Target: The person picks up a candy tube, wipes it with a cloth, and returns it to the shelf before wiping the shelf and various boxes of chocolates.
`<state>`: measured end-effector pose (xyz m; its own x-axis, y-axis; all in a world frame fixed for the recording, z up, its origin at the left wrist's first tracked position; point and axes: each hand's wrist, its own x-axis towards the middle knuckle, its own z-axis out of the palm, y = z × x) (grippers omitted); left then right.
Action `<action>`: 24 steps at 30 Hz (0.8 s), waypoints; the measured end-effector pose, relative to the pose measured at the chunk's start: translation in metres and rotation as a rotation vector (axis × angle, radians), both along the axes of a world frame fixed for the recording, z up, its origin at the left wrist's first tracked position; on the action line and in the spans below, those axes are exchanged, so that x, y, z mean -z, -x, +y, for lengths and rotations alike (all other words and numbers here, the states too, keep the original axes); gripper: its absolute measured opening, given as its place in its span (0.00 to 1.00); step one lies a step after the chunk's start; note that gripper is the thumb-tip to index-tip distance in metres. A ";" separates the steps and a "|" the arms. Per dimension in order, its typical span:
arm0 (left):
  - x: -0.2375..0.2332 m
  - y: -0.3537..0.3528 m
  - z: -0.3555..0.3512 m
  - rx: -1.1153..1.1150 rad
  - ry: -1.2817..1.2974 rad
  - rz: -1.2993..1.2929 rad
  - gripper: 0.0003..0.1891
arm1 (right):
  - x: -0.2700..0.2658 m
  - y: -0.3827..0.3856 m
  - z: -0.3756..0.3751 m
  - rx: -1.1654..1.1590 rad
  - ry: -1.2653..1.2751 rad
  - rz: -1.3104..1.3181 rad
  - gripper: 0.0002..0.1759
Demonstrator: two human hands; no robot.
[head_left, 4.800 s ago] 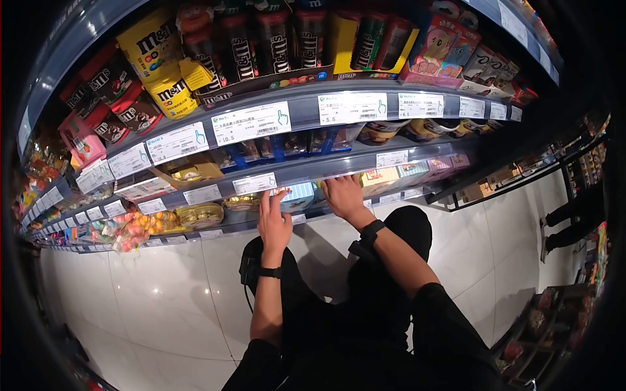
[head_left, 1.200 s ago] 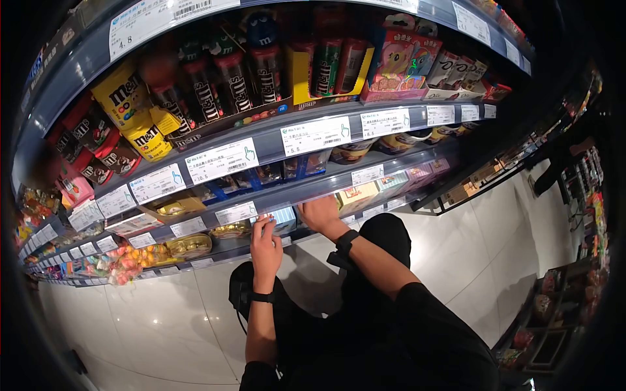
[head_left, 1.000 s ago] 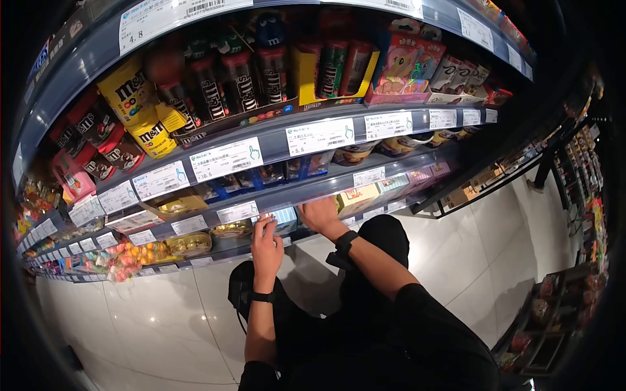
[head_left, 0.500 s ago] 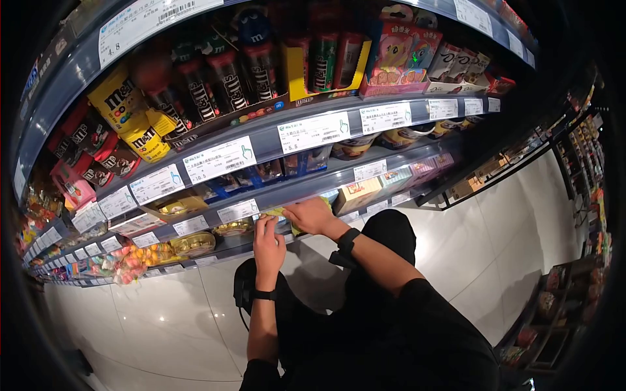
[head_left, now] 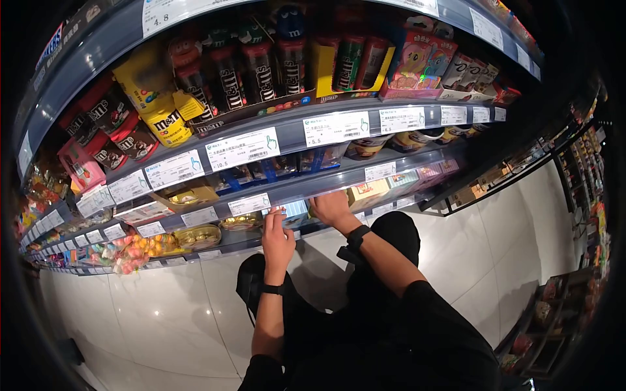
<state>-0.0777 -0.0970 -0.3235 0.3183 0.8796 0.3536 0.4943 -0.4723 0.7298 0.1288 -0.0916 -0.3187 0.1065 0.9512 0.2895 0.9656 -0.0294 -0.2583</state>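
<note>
My left hand [head_left: 278, 246] reaches up to the lowest shelf with its fingers stretched out. Its fingertips are at the left end of a light blue striped box [head_left: 295, 211], apparently touching it. Just right of that box, my right hand [head_left: 331, 208] extends in under the shelf edge above. Its fingers are mostly hidden, so what they touch or hold does not show. Right of this hand stands a cream-coloured box [head_left: 367, 193] with red print. Gold-wrapped sweets [head_left: 241, 223] lie left of the blue box.
Overhanging the hands is a shelf edge with price labels [head_left: 249, 204]. Higher up stand M&M's tubes [head_left: 261, 75] and a yellow M&M's bag [head_left: 171, 129]. My knees are close to the lowest shelf, over a pale tiled floor [head_left: 166, 313]. Another stocked shelf [head_left: 554, 306] is at the right.
My right hand has moved right and deeper under the shelf edge. The yellow item beneath it has gone from sight, and the blue striped box shows more. The view has shifted slightly.
</note>
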 end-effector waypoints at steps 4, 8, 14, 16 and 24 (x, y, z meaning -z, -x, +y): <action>-0.002 -0.001 0.000 -0.006 0.000 -0.003 0.19 | -0.004 0.018 0.006 -0.120 0.048 0.104 0.18; 0.002 -0.001 0.000 -0.031 -0.020 0.016 0.18 | -0.009 0.027 0.005 -0.306 0.093 0.153 0.19; 0.001 -0.002 -0.001 -0.036 -0.025 0.010 0.17 | -0.020 0.024 -0.003 -0.322 0.212 0.103 0.20; 0.001 -0.002 0.001 -0.031 -0.022 0.002 0.17 | -0.022 0.019 -0.006 -0.290 0.179 0.114 0.21; 0.001 -0.004 0.001 -0.032 0.019 -0.040 0.18 | -0.015 -0.010 -0.019 0.129 0.174 -0.063 0.20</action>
